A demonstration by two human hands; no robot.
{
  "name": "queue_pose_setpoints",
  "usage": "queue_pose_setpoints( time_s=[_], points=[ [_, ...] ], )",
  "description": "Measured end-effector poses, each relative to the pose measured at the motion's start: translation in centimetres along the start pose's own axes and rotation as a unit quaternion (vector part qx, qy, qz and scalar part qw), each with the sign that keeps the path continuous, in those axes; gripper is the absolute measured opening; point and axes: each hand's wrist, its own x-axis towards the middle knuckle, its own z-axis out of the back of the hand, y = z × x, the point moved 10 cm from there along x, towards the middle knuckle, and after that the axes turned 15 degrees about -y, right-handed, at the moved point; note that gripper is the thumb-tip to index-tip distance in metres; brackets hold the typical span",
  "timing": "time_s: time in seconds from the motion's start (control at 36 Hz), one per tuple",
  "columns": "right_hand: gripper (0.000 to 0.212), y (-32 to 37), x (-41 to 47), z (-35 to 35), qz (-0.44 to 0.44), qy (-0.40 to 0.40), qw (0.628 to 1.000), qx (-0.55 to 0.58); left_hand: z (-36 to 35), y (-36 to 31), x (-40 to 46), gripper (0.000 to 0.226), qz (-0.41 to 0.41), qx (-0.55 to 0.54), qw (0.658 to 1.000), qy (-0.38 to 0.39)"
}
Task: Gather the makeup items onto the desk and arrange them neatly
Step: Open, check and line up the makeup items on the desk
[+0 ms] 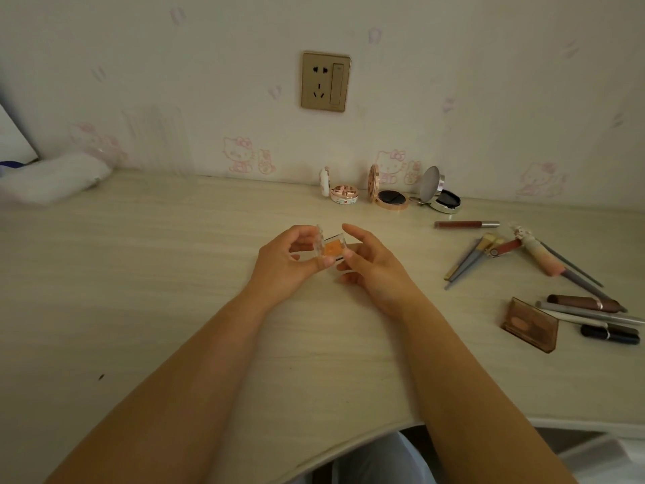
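Left hand (291, 262) and right hand (371, 263): both pinch a small clear case (330, 249) with an orange pan, lid open, above the desk (174, 274) centre. Far: three open compacts (389, 193) by the wall. Right: brushes (471, 256), brown palette (530, 323), lipsticks (609, 334).

Home bedroom, likely a dressing corner. Wallpaper (244, 155) printed with pink cartoon cats. Gold wall socket (325, 82) with switch above a pale wood-grain bench (157, 274). Open compacts (387, 195) stand along the wall; lip tubes (466, 224), brushes (467, 260) and a palette (530, 324) lie scattered right. White fluffy cloth (52, 179) far left.
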Motion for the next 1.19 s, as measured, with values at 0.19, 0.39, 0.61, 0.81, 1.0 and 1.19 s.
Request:
queue_pose_setpoints(
  time_s=[0.19, 0.39, 0.61, 0.81, 1.0, 1.19],
  points=[
    [0.035, -1.1, 0.4, -0.1, -0.057, 0.045, 0.996, 0.055, -0.2, -0.2, -0.1, 0.043, -0.004, 0.004, 1.0, 0.017],
    [0.034, -0.9, 0.5, 0.8, -0.026, 0.031, 0.998, -0.045, -0.2, 0.1, 0.0, 0.042, 0.006, -0.009, 0.999, 0.034],
    [0.038, 0.6, 0.3, 1.9, 0.06, -0.012, 0.984, -0.166, -0.5, 0.2, -0.2, 0.039, 0.04, -0.078, 0.993, 0.079],
    [0.041, 0.7, 0.6, 1.7, 0.109, -0.023, 0.959, -0.262, -0.6, 1.1, 0.2, 0.034, 0.036, -0.026, 0.99, 0.137],
    [0.045, 0.0, 1.6, 1.5, 0.145, 0.002, 0.899, -0.414, -1.2, 1.4, 1.3, 0.041, -0.023, 0.098, 0.985, 0.139],
    [0.046, -0.7, 3.4, 1.7, 0.132, 0.001, 0.872, -0.472, -1.8, 2.2, 3.0, 0.042, -0.028, 0.141, 0.98, 0.138]
  ],
)
